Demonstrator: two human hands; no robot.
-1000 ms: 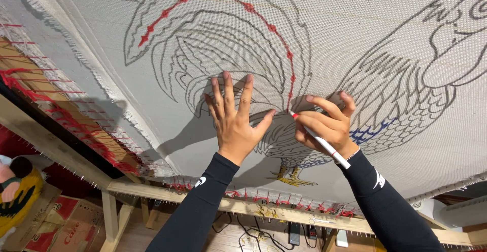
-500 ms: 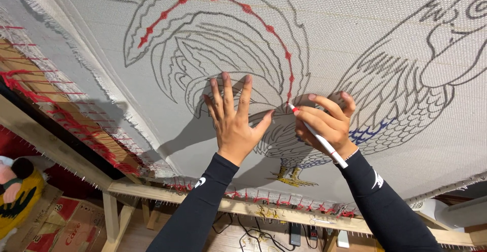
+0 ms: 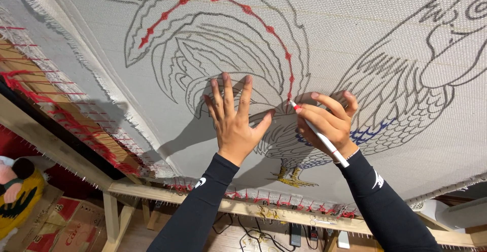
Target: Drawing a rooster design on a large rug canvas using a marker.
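- Left hand (image 3: 234, 125) lies flat, fingers spread wide, pressed on the cloth (image 3: 355, 39); it grips nothing.
- Right hand (image 3: 327, 122) pinches a white marker (image 3: 320, 136) with a red tip, held like a pencil.
- The tip touches the cloth at the lower end of the red line (image 3: 243, 8) that arcs over the drawn rooster's tail.
- The cloth is laced to a wooden frame (image 3: 167, 191) with red thread (image 3: 76, 125).
- Risk: the woven cloth may give under the tip, so the red could stray off the grey outline; pressing harder would worsen that.
- How taut the cloth is I can't quite judge here.
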